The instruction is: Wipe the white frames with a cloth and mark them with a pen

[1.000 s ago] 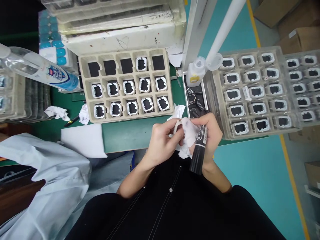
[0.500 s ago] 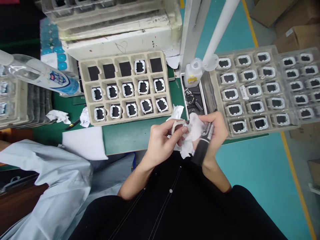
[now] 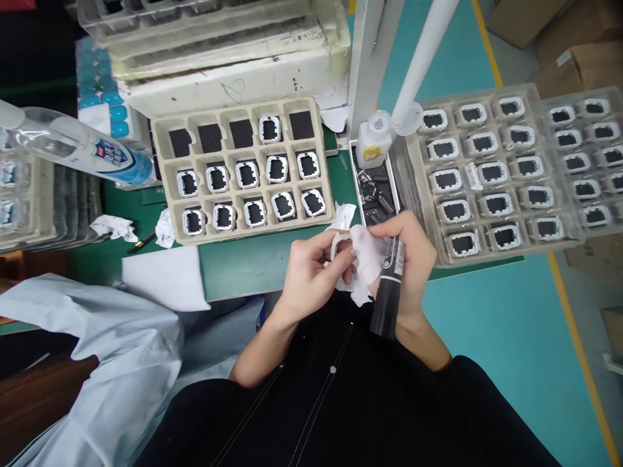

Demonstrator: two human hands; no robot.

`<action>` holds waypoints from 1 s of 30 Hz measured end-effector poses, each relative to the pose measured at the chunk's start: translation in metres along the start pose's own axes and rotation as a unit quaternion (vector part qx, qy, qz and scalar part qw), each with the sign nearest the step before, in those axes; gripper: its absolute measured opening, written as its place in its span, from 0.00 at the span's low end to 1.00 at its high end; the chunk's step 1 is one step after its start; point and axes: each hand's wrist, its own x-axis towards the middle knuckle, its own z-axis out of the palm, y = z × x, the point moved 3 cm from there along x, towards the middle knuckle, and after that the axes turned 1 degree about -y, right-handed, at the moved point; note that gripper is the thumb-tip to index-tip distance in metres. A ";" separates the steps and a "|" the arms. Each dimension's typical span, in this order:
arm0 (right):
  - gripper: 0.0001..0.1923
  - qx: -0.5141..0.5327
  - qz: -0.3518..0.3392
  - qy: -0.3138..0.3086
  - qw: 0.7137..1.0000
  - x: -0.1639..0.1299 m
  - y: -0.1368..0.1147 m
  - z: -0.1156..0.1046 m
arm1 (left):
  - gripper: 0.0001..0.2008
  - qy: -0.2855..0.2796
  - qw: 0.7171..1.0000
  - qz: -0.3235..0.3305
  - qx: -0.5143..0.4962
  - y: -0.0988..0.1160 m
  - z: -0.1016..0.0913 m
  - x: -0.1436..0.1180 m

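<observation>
My left hand (image 3: 311, 272) grips white frame (image 3: 339, 243), just below cardboard tray (image 3: 168, 188). My right hand (image 3: 406, 259) pinches wipe (image 3: 367, 253) against frame, marker (image 3: 388, 288) tucked alongside. Step: wiping frame.

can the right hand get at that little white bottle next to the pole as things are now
Probably not freely: the right hand is full, gripping a black marker and a white wipe. The bottle stands just beyond it, with nothing between.
</observation>
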 end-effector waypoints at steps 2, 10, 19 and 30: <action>0.11 -0.013 -0.001 -0.018 1.000 -0.001 0.001 0.003 | 0.11 0.010 0.998 0.030 0.050 0.001 -0.001 0.000; 0.15 -0.070 0.011 0.009 0.997 0.008 0.015 -0.005 | 0.11 0.032 0.996 -0.005 0.079 -0.001 -0.003 -0.001; 0.15 -0.080 0.003 0.102 0.992 0.014 0.023 -0.015 | 0.13 0.011 0.990 -0.070 -0.124 -0.005 -0.005 0.001; 0.17 -0.008 -0.030 0.100 0.994 0.026 0.037 -0.008 | 0.13 0.010 0.985 -0.055 -0.163 0.000 -0.003 -0.001</action>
